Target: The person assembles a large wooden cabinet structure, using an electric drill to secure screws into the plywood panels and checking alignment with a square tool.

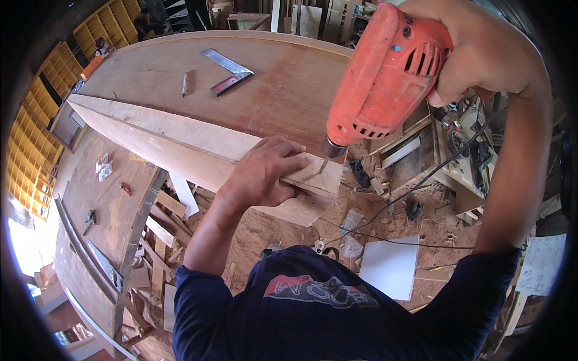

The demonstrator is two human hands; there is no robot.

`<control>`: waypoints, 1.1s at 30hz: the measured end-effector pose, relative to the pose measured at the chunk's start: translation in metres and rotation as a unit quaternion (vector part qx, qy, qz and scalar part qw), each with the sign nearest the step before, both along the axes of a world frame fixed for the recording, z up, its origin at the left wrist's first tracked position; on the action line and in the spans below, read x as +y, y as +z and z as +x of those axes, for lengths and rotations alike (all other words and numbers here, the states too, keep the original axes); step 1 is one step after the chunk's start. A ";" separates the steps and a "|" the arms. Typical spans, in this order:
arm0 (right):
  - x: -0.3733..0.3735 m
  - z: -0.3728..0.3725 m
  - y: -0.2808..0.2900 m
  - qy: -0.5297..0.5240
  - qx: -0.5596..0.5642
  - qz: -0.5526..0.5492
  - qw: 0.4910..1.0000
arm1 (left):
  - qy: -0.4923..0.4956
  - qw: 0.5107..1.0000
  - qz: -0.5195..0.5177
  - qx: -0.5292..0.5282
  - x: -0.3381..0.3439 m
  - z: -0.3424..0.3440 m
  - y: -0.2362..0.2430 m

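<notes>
My right hand (481, 51) grips an orange electric drill (382, 81), pointed down, its bit tip touching the top edge of a pale wooden board (180, 135) near its end. My left hand (265, 171) lies flat over that board's end, fingers spread just left of the bit. The board stands on edge against a large brown plywood panel (271, 84). The drill's black cord (421, 180) runs down toward the floor.
A metal try square (229, 72) and a pencil (185, 83) lie on the panel. Wood offcuts (159, 234) and sawdust cover the floor, with a white sheet (391, 265) by my right side. Yellow cubby shelves (36, 132) stand at left; a workbench with tools (463, 150) at right.
</notes>
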State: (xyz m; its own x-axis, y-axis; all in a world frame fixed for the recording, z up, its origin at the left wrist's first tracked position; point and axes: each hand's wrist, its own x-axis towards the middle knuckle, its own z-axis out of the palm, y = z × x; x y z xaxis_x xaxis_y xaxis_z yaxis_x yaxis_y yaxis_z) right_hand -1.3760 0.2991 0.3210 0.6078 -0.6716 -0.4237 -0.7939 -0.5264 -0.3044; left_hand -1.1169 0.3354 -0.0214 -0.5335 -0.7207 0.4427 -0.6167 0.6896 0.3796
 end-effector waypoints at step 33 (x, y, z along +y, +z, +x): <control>-0.031 -0.051 -0.063 0.049 -0.164 -0.250 0.953 | 0.000 1.000 -0.007 0.019 0.000 -0.001 -0.003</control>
State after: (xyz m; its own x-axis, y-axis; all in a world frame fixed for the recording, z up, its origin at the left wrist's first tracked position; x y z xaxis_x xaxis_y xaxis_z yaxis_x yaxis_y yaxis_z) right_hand -1.4271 0.2686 0.2583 0.7234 -0.6724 0.1569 -0.6383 -0.7379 -0.2195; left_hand -1.1181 0.3350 -0.0245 -0.5154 -0.7142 0.4735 -0.6021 0.6950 0.3929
